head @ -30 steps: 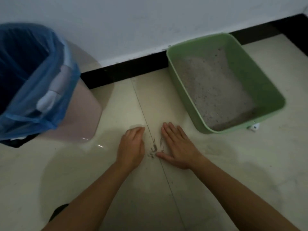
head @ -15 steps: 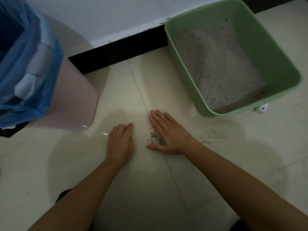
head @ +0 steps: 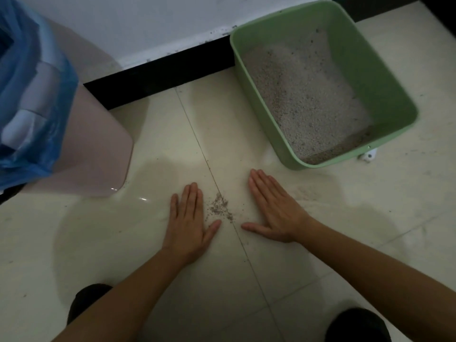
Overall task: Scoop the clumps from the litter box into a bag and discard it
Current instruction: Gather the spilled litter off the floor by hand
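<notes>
A green litter box [head: 385, 90] with grey litter inside stands on the tiled floor at the upper right. A pink bin [head: 96, 144] lined with a blue bag [head: 27, 99] stands at the left. A small pile of spilled litter grains [head: 219, 208] lies on the floor between my hands. My left hand [head: 190, 225] lies flat on the tile just left of the pile, fingers straight. My right hand [head: 274, 211] lies flat to the pile's right, fingers straight and thumb spread. Neither hand holds anything.
A white wall with a black baseboard [head: 158, 72] runs behind the bin and box. A small white object [head: 369, 155] sits at the box's near right corner. A faint dusty smear [head: 303, 191] marks the floor right of my right hand. My dark knees [head: 357, 327] show at the bottom.
Both hands have spread apart and flattened, leaving the litter grains gathered in an exposed pile between them. The camera view has shifted, so the box and bin sit higher and larger.
</notes>
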